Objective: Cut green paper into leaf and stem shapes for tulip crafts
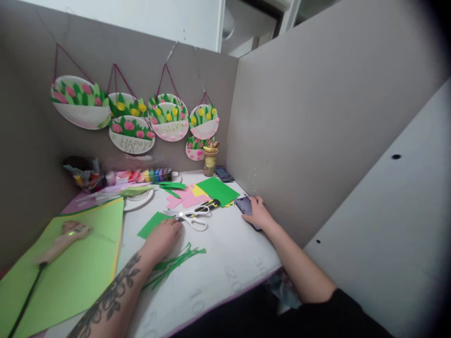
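Note:
My right hand (pixel 260 214) is closed on a dark phone (pixel 244 206) that lies at the table's right edge beside the partition. My left hand (pixel 165 238) rests on the tabletop with its fingers loosely extended, partly over a green paper piece (pixel 151 225). Just past its fingertips lie white-handled scissors (pixel 195 219), next to a black and yellow cutter (pixel 207 205). Thin green paper strips (pixel 176 260) are heaped by the left wrist. A green sheet (pixel 218 191) and pink paper (pixel 186 197) lie farther back.
At the left, a glue gun (pixel 61 244) lies on large light-green sheets (pixel 95 272). Behind stand coloured bottles (pixel 158 175), a paper plate (pixel 139 201) and a jar (pixel 210 162). Paper-plate flower baskets (pixel 169 123) hang on the grey back panel; a side panel (pixel 299 117) closes the right.

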`<action>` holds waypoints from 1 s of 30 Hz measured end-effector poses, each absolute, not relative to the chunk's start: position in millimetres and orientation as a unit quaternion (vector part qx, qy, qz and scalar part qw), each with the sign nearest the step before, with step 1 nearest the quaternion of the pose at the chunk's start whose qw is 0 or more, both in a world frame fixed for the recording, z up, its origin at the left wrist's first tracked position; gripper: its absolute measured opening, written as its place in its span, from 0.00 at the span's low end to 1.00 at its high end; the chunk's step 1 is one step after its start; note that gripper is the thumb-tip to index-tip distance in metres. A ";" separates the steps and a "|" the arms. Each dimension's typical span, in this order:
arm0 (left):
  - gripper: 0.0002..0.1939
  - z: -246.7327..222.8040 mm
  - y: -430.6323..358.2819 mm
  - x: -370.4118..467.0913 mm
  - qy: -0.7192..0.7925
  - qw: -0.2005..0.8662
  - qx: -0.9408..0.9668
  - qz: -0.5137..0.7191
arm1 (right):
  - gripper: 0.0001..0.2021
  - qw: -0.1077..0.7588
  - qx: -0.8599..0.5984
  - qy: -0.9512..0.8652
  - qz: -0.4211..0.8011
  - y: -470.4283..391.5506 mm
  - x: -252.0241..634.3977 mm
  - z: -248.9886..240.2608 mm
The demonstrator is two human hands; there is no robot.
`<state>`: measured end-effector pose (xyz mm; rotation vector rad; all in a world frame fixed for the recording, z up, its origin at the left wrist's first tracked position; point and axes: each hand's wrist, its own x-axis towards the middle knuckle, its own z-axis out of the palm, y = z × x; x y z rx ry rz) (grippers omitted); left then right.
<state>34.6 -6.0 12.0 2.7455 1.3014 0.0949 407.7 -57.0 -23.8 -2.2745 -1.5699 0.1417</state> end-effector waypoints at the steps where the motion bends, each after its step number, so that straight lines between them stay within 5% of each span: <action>1: 0.18 12.1 -6.2 34.6 0.429 0.050 0.902 0.031 | 0.42 0.184 -0.805 -0.561 0.053 -54.5 408.7 -24.2; 22: 0.17 10.2 -5.9 34.9 0.431 0.046 0.901 0.035 | 0.43 0.187 -0.830 -0.525 0.032 -40.1 401.8 -19.3; 30: 0.17 12.8 -7.7 34.8 0.430 0.065 0.899 0.050 | 0.26 0.127 -0.816 -0.564 0.012 -68.4 396.9 -29.8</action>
